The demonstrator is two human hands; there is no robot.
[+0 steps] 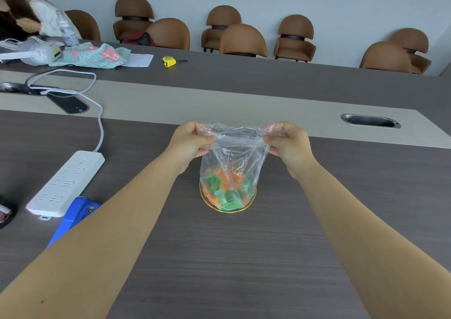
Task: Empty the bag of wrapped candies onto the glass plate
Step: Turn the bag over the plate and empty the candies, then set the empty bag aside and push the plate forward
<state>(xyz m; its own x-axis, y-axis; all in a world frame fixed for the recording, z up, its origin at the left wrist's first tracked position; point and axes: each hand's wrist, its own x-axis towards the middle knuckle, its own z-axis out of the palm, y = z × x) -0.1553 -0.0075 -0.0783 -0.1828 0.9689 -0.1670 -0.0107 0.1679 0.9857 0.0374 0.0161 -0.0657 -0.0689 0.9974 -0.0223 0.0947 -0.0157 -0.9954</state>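
A clear plastic bag stands upright at the table's middle, holding several green and orange wrapped candies in its bottom. The bag's bottom rests on a small glass plate with a gold rim, mostly hidden under the bag. My left hand pinches the left edge of the bag's mouth. My right hand pinches the right edge. Between them the mouth is stretched apart and faces up.
A white power strip with its cable lies at the left, a blue object beside it. A phone, a yellow tape measure and a person with clutter sit far left. A metal cable slot lies at right. Brown chairs line the wall.
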